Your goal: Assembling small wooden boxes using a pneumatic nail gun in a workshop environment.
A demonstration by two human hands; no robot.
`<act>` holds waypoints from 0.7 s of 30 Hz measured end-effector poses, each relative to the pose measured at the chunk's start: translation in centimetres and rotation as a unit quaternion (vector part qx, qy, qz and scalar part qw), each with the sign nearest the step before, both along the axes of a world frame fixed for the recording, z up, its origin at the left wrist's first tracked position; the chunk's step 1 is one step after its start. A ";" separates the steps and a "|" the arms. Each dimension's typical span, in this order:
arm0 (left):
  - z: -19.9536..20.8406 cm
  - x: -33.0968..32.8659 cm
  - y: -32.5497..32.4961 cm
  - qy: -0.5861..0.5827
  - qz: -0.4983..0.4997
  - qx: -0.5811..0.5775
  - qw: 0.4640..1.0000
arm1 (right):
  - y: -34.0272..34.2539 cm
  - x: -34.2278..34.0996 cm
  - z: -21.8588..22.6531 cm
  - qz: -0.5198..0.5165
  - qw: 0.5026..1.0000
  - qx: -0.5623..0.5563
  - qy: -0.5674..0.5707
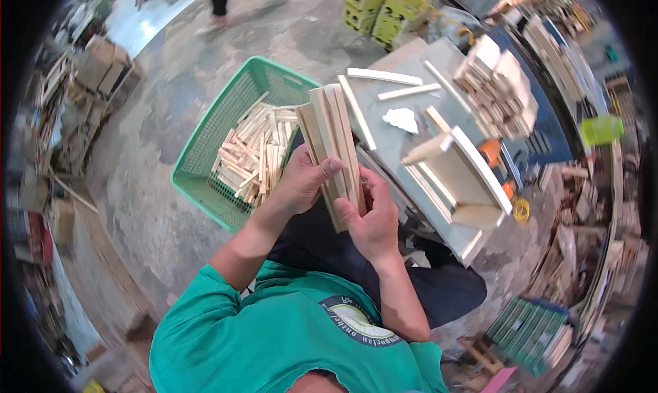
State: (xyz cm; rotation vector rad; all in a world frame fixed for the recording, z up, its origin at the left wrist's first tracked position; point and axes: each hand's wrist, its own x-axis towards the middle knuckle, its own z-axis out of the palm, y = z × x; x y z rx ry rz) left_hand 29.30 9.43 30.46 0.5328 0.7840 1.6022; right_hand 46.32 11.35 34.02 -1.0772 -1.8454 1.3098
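Note:
A bundle of wooden strips (327, 129) stands upright between my two hands, several pieces side by side. My left hand (305, 177) wraps its left side, thumb laid across the front. Lower on the right side, my right hand (370, 211) grips the same bundle with its thumb near the bottom end. Just left of the bundle is a green plastic basket (195, 156) holding many short wooden sticks (257, 149). To the right, a grey worktable (411, 143) carries loose wooden strips (384, 76) and a partly built wooden box frame (473, 170).
Stacked wooden blocks (497, 84) sit on the table's far right, near an orange-handled tool (490, 151) and a yellow tape roll (521, 210). Yellow-green crates (384, 12) stand beyond. A person's legs (219, 2) show at the top. Boxes and scrap wood line the left (99, 67).

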 end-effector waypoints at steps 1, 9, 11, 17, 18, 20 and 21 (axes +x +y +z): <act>0.4 0.9 0.7 0.016 -0.022 0.014 1.000 | 0.1 1.3 -0.7 -0.020 1.000 0.001 0.007; 0.3 5.6 3.6 0.111 -0.100 -0.061 0.987 | -0.8 8.8 -3.8 -0.066 0.970 -0.157 0.174; 0.6 4.7 6.7 0.253 -0.076 -0.186 0.946 | -1.7 10.6 -4.2 -0.114 0.948 -0.228 0.191; -4.1 0.5 18.7 0.669 -0.078 -0.152 0.723 | -5.0 14.4 -7.4 -0.193 0.928 -0.270 0.168; -5.7 -0.1 20.5 0.718 -0.058 -0.182 0.669 | -5.4 14.4 -7.3 -0.193 0.929 -0.272 0.160; -8.0 -1.0 23.1 0.763 -0.038 -0.207 0.611 | -6.3 14.5 -8.1 -0.191 0.930 -0.268 0.162; -8.5 -1.2 23.9 0.757 -0.034 -0.219 0.614 | -6.6 14.6 -8.4 -0.189 0.931 -0.267 0.163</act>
